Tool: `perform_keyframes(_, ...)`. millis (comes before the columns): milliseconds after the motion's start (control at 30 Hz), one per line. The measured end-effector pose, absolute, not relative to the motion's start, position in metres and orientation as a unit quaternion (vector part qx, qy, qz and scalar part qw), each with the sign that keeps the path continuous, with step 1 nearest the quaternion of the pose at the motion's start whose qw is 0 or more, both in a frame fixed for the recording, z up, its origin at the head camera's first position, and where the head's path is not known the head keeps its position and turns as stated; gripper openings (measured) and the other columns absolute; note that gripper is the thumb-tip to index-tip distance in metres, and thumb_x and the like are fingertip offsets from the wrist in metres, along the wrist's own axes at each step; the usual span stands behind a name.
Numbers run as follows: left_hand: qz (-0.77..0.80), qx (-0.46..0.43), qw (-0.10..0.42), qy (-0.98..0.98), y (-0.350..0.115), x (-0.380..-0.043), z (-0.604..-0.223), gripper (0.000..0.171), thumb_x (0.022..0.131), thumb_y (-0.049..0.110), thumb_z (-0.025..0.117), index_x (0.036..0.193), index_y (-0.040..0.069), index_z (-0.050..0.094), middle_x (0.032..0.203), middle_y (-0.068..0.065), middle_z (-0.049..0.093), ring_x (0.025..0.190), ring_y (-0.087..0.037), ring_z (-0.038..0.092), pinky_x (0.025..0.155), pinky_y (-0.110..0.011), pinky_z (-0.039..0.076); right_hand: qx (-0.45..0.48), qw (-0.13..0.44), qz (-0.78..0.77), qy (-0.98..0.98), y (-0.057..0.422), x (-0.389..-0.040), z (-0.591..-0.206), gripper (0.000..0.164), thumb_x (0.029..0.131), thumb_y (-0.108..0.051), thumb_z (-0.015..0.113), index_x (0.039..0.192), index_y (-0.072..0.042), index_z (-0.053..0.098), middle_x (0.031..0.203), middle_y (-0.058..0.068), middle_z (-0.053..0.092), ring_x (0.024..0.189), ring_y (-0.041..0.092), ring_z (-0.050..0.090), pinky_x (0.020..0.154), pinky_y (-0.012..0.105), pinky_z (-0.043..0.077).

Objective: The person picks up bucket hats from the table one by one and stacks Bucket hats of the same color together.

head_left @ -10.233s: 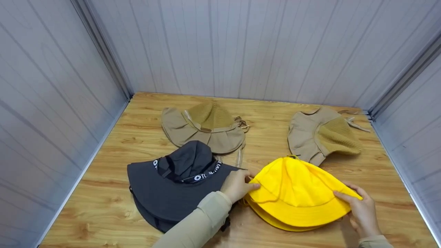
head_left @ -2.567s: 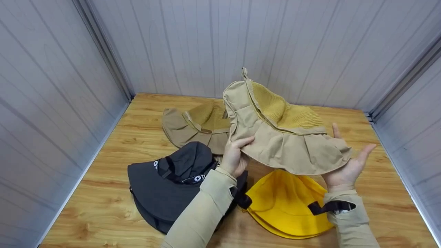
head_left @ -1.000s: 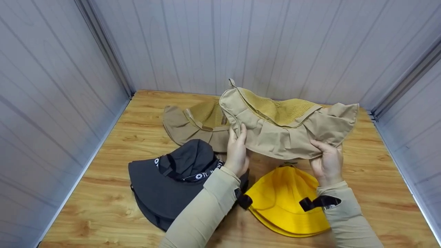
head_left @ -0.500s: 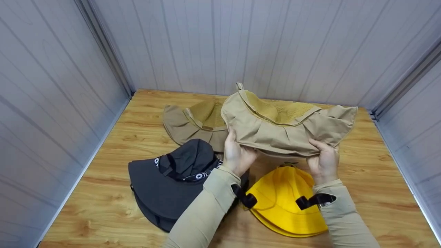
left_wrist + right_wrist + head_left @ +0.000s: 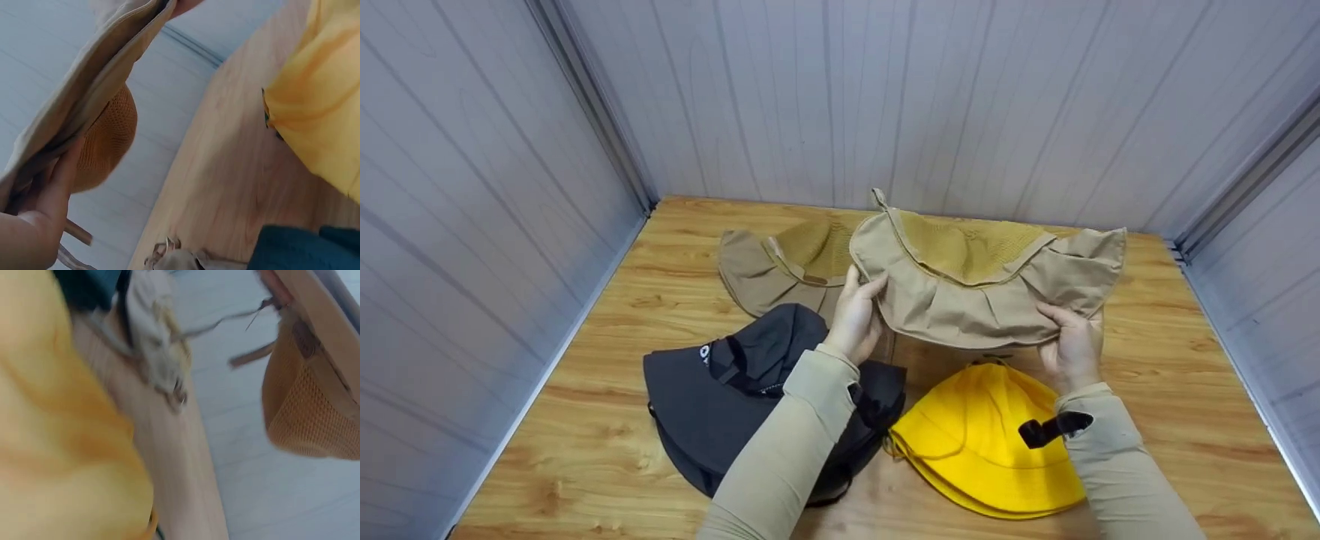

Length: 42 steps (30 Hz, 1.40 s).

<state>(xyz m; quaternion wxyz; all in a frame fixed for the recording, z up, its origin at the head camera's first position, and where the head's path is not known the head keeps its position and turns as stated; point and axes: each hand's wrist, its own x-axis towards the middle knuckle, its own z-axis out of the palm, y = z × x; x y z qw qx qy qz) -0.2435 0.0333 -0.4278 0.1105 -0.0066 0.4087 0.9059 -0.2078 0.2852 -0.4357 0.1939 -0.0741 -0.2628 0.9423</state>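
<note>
A beige sun hat [image 5: 960,311] with a pleated brim and a mustard woven crown is held above the table. My left hand [image 5: 855,319] pinches its brim at the left, and my right hand [image 5: 1072,351] grips it at the lower right, thumb in front. From the left wrist view, the brim [image 5: 93,93] appears nearly edge-on with my left hand [image 5: 36,225] at its lower end. The right wrist view shows the crown [image 5: 309,405] with a small tag, while the right hand is mostly out of sight there. A strap hangs from the hat's left end.
A similar beige hat [image 5: 765,277] lies behind on the wooden table [image 5: 585,420], partly covered. A dark grey hat [image 5: 712,412] lies at front left under my left forearm, and a yellow hat [image 5: 982,457] at front right. Pale panel walls [image 5: 960,97] enclose the table.
Earlier both hands held the yellow hat; it now lies down, and the beige hat from the back right is up. Lately my left hand loosened under the brim, then pinched it again.
</note>
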Motion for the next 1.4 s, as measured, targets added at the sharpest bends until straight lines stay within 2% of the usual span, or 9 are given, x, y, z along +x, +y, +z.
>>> perform_keyframes(233,0.844,-0.039,0.130,0.520,0.025,-0.250,-0.441,0.045,0.103,0.004,0.043,0.144,0.020,0.037,0.105,-0.003,0.056,0.077,-0.013,0.060,0.062,-0.026,0.051,-0.101,0.217,0.824,-0.513,0.294,-0.220,-0.451,0.039,0.086,0.022,0.054,0.100,-0.014,0.059,0.083,-0.003,0.066,0.054,0.007,0.060,0.047,0.018,0.050)
perform_keyframes(400,0.802,-0.024,0.119,0.585,0.021,-0.254,-0.454,0.037,0.104,0.007,0.044,0.140,0.016,0.045,0.109,-0.007,0.064,0.076,-0.013,0.064,0.060,-0.026,0.054,-0.122,0.219,0.640,-0.727,0.304,-0.225,-0.466,0.009,0.092,-0.005,0.066,0.097,-0.010,0.061,0.064,-0.016,0.061,0.053,-0.001,0.056,0.051,0.016,0.049)
perform_keyframes(600,0.763,-0.030,0.093,0.639,0.022,-0.258,-0.470,0.037,0.102,0.004,0.050,0.138,0.014,0.050,0.115,-0.019,0.067,0.082,-0.022,0.070,0.059,-0.038,0.060,-0.151,0.206,0.494,-0.831,0.313,-0.230,-0.485,0.028,0.092,-0.031,0.071,0.092,-0.003,0.064,0.054,-0.017,0.054,0.039,0.009,0.054,0.039,0.023,0.047)
perform_keyframes(800,0.724,-0.061,0.077,0.683,0.026,-0.260,-0.485,0.035,0.101,0.004,0.053,0.134,0.014,0.057,0.125,-0.022,0.065,0.108,-0.036,0.066,0.071,-0.057,0.059,-0.178,0.131,0.525,-0.822,0.315,-0.233,-0.499,0.038,0.092,-0.038,0.069,0.095,-0.001,0.063,0.055,-0.011,0.057,0.041,0.008,0.062,0.046,0.031,0.055)
perform_keyframes(967,0.694,-0.088,0.080,0.710,0.026,-0.263,-0.496,0.031,0.102,0.008,0.053,0.132,0.015,0.057,0.135,-0.020,0.060,0.123,-0.039,0.058,0.074,-0.053,0.060,-0.212,0.063,0.566,-0.794,0.313,-0.234,-0.504,0.042,0.091,-0.041,0.070,0.107,-0.004,0.059,0.066,-0.004,0.058,0.047,0.011,0.066,0.056,0.034,0.059)
perform_keyframes(1067,0.648,-0.087,0.072,0.754,0.024,-0.266,-0.499,0.023,0.103,0.011,0.053,0.125,0.011,0.059,0.131,-0.017,0.062,0.119,-0.034,0.061,0.081,-0.043,0.059,-0.220,0.034,0.582,-0.782,0.313,-0.235,-0.506,0.050,0.093,-0.040,0.068,0.122,-0.001,0.056,0.097,0.008,0.064,0.051,0.009,0.067,0.058,0.031,0.060)
perform_keyframes(1233,0.586,-0.077,0.055,0.805,0.020,-0.269,-0.502,0.022,0.103,0.009,0.051,0.123,0.003,0.054,0.124,-0.020,0.061,0.114,-0.033,0.061,0.093,-0.039,0.052,-0.226,-0.016,0.640,-0.734,0.313,-0.237,-0.506,0.076,0.098,-0.034,0.059,0.156,-0.002,0.022,0.152,0.026,0.032,0.060,0.006,0.065,0.065,0.027,0.061)
perform_keyframes(1333,0.584,-0.085,0.058,0.806,0.018,-0.270,-0.502,0.036,0.102,0.005,0.049,0.137,-0.001,0.044,0.136,-0.023,0.054,0.126,-0.035,0.054,0.104,-0.042,0.047,-0.238,-0.032,0.665,-0.707,0.314,-0.239,-0.507,0.080,0.100,-0.035,0.054,0.159,-0.005,0.009,0.149,0.026,0.033,0.063,0.009,0.065,0.068,0.030,0.061)
perform_keyframes(1400,0.593,-0.095,0.060,0.797,0.017,-0.271,-0.501,0.048,0.101,0.001,0.048,0.147,0.000,0.035,0.145,-0.023,0.047,0.135,-0.036,0.047,0.111,-0.043,0.041,-0.250,-0.035,0.658,-0.709,0.314,-0.240,-0.509,0.074,0.101,-0.037,0.051,0.157,-0.004,0.016,0.136,0.021,0.045,0.063,0.010,0.066,0.068,0.031,0.061)
